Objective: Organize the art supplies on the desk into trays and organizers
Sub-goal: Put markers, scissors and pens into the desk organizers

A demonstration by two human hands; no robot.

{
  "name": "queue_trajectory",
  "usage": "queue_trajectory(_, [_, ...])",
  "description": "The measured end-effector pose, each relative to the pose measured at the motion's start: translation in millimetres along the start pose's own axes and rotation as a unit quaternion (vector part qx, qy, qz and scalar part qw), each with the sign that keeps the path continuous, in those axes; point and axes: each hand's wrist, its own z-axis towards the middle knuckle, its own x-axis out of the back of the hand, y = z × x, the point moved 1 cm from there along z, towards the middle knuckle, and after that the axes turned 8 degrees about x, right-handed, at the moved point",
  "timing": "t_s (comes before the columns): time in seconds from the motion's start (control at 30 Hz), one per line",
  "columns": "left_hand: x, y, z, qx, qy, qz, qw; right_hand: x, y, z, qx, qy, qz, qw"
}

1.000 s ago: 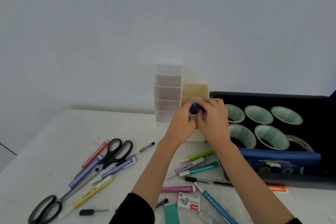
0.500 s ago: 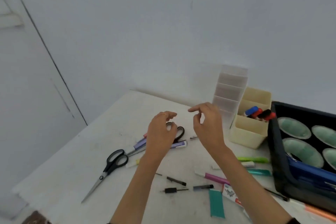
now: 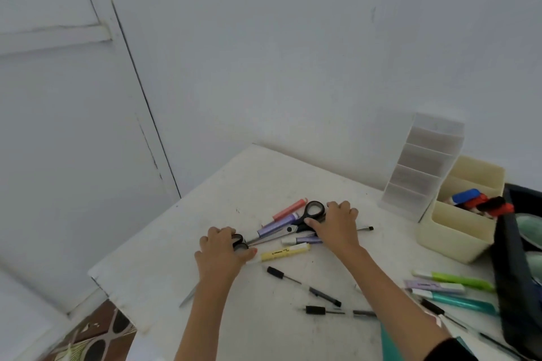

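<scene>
Two pairs of scissors are being tackled at once here. The left hand [image 3: 223, 253] is curled over the loops of the near black-handled scissors [image 3: 240, 241], with the thumb tucked alongside. The right hand [image 3: 337, 226] is wrapped on the far black-handled scissors [image 3: 315, 209], thumb on one loop and fingers draped over the other (that loop is hidden, so how firm the hold is can't be told). Both pairs look to be lying on the white desk [image 3: 264, 179], not lifted yet.

The bit that matters is the long axes. The near pair's blades run back toward the person under the left forearm, and the steel tip pokes out by the desk's left edge. The far pair's blades point left, ending just beside the left hand, so care is probably wanted when it gets swung round. That far pair is laid across the purple plastic markers [image 3: 277, 224]; a coral marker [image 3: 289, 209] sits just behind and a yellow highlighter [image 3: 286, 252] just in front, and these may get dragged if it's slid rather than lifted.

The cream plastic organizer [image 3: 460, 231] and the clear tiered organizer [image 3: 422, 167] are well off to the right; the right hand is nearer to them, so its pair would likely be dropped in first.
</scene>
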Motion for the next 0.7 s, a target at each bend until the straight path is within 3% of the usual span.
queue_trajectory(0.13, [-5.6, 1.5, 1.7, -0.006, 0.036, -0.031, 0.999, 2.4, 5.9, 4.7, -0.055, -0.022, 0.119, 0.991])
queue_trajectory(0.33, [-12.1, 1.2, 10.9, -0.044, 0.072, -0.085, 0.993, 15.9, 18.8, 14.7, -0.124, -0.070, 0.201, 0.969])
queue_trajectory(0.47, [-11.7, 9.9, 10.3, -0.076, 0.108, -0.097, 0.986, 22.1, 22.6, 8.0, -0.092, -0.064, 0.289, 0.951])
queue_trajectory(0.7, [-8.0, 25.8, 5.4, -0.165, 0.172, -0.179, 0.955, 49.8, 25.5, -14.2, 0.036, -0.024, 0.399, 0.916])
